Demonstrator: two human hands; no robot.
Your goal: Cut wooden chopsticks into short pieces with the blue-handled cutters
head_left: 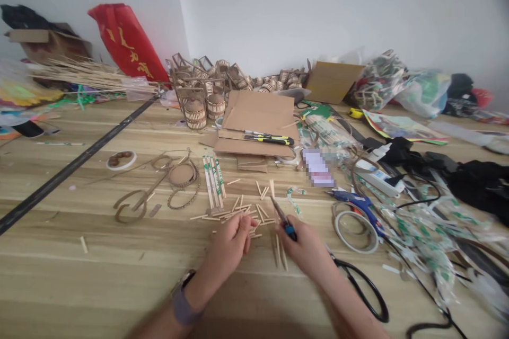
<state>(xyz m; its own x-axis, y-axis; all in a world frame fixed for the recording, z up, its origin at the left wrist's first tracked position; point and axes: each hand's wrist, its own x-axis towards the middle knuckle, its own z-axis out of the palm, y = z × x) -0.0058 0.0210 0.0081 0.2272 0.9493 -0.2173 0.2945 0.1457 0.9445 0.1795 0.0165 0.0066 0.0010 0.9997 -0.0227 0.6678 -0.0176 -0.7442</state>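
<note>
My left hand is closed, thumb against curled fingers, over a loose pile of short wooden sticks. Whatever it may pinch is too small to make out. In my right hand is a knife-like tool with a slim metal blade and a blue-and-black handle. Its blade points away from me, near a pale stick end. A pair of sticks lies beside my right hand. Left of the pile are longer paper-wrapped sticks. Black-handled scissors lie partly beneath my right forearm.
Cardboard sheets with box cutters on them lie ahead. Small bamboo baskets stand behind. At right are a blue glue gun, a tape roll, a phone and plastic wrappers. Bent strips lie left.
</note>
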